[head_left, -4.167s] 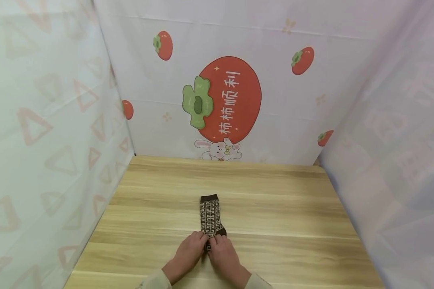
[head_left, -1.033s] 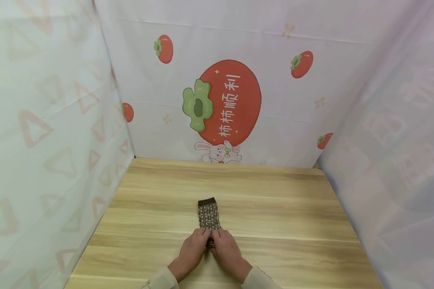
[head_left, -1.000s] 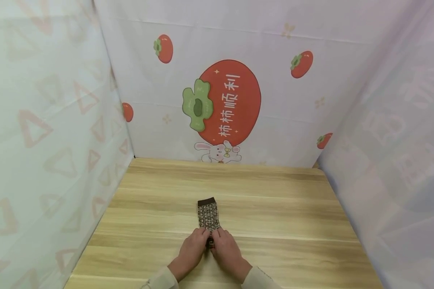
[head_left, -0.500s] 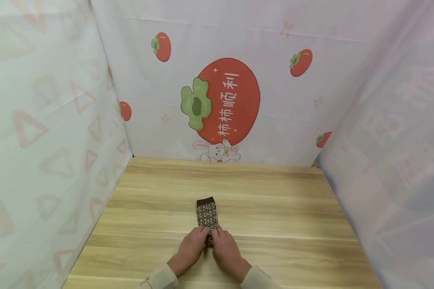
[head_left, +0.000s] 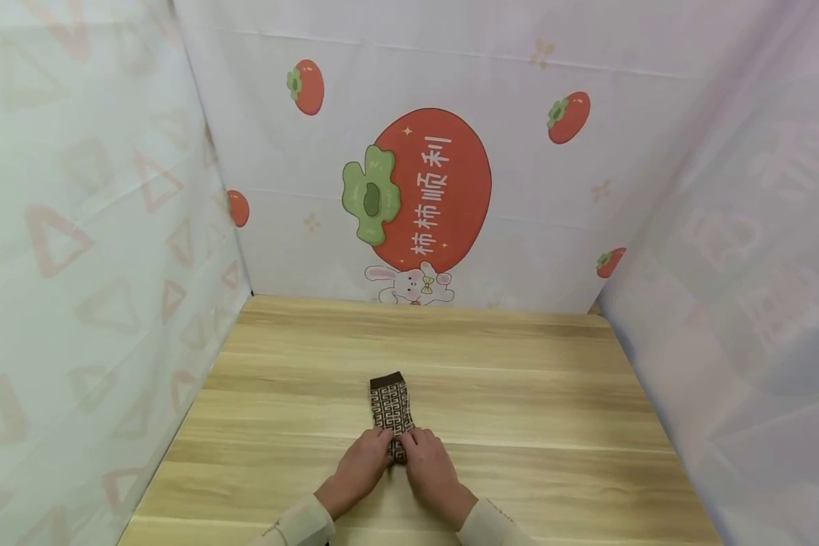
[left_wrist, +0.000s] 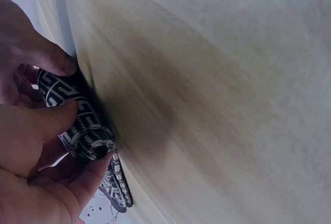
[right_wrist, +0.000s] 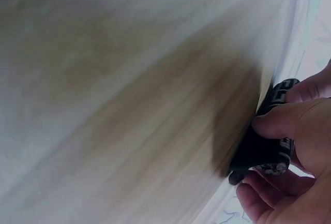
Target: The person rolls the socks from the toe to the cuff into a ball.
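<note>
A dark brown sock (head_left: 391, 406) with a pale geometric pattern lies on the table, its plain dark cuff pointing away from me. The toe end is rolled into a thick bundle, whose coiled side shows in the left wrist view (left_wrist: 85, 125). My left hand (head_left: 362, 464) pinches the left end of this roll, thumb on the near side and fingers curled around it. On the right end, my right hand (head_left: 431, 469) grips in the same way; the right wrist view shows its thumb (right_wrist: 274, 122) against the dark fabric. Fingers hide part of the roll.
The wood-grain table (head_left: 519, 394) reaches to a white back cloth (head_left: 532, 212) printed with persimmons and a rabbit. Pale cloth walls stand along the left (head_left: 109, 265) and right (head_left: 744, 303) sides.
Over the last seconds the heel has gone into the roll and the flat part has shortened. The cuff has tilted slightly and shifted left. Both hands have moved slightly forward, still gripping.
</note>
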Demonstrator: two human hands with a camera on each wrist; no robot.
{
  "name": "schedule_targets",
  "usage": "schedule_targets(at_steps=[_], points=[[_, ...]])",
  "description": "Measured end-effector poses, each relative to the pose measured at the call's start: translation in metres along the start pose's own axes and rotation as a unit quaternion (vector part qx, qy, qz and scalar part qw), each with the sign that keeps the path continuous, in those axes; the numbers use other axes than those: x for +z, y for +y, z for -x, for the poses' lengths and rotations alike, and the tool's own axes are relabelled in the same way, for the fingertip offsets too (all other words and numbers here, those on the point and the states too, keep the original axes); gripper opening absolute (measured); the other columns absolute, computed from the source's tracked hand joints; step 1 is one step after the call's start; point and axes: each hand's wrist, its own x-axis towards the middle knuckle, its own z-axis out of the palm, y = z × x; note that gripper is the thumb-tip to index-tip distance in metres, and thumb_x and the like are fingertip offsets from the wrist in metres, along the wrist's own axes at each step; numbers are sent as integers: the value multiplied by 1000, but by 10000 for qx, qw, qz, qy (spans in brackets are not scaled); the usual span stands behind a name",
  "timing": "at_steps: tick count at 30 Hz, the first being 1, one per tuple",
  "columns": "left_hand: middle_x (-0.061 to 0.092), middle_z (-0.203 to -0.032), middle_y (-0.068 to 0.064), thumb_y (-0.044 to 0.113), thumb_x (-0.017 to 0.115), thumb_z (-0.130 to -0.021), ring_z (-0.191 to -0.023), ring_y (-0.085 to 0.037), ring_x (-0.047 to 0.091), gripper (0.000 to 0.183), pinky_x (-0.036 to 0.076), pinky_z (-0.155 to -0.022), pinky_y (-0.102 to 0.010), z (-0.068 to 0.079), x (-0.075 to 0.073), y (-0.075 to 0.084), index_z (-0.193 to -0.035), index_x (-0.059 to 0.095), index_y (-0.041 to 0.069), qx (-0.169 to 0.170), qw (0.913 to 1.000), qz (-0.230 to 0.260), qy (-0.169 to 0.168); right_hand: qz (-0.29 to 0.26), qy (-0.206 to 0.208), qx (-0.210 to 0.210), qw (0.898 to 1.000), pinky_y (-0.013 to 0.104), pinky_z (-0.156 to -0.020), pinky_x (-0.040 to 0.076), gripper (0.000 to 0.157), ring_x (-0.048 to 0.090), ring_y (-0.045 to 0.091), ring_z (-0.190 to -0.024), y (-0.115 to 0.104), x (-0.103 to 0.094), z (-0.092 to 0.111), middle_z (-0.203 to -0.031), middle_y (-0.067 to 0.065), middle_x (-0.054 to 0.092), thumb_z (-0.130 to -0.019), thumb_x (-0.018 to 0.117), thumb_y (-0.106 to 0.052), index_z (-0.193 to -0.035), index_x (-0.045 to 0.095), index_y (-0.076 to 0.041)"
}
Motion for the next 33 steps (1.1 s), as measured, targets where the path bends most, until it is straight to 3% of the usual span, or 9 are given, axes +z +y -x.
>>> schedule_targets(at_steps=[5,11,18,22,28,33], points=[[65,-92,-6,20,72,-82,-82,-18,61,28,53,-72,-30,3,0,1,-104,63,7,115,9999,-40,41,-231,144,-210,9994,32,-83,52,27,60,16,-99,6,-1,0,-105,0,62,-81,65,-11,-108,66,-14],[64,-93,-8,16,68,-85,-82,-18,60,27,53,-70,-30,3,-1,4,-108,58,6,-2,9999,-122,-20,-403,-418,-371,9976,32,-86,53,34,64,17,-98,12,-10,-3,-109,1,66,-86,66,-22,-118,63,-12],[63,-94,-9,9,61,-86,-78,-17,58,25,53,-66,-27,4,-2,6,-110,54,3,-23,9998,-166,-81,-667,-855,-146,9940,32,-85,54,37,65,17,-98,13,-13,-1,-108,4,68,-88,65,-27,-121,54,-15],[60,-92,-8,5,61,-84,-77,-16,54,21,51,-66,-26,3,-2,5,-104,55,5,134,9991,-388,122,-753,-790,-80,9940,33,-85,54,36,65,18,-99,12,-15,-1,-108,4,68,-88,64,-28,-120,57,-15],[54,-91,-7,6,65,-80,-80,-18,49,15,47,-67,-29,2,4,2,-95,61,6,398,9927,-802,810,-804,-683,-12,9944,27,-75,54,34,62,12,-88,11,-17,-3,-105,1,63,-88,65,-28,-118,62,-12],[59,-87,-5,9,67,-82,-76,-17,52,13,48,-66,-30,-1,3,2,-94,63,7,363,9921,-946,739,-680,-762,-13,9948,25,-69,52,33,59,9,-82,11,-19,-4,-101,0,60,-91,62,-31,-118,63,-12]])
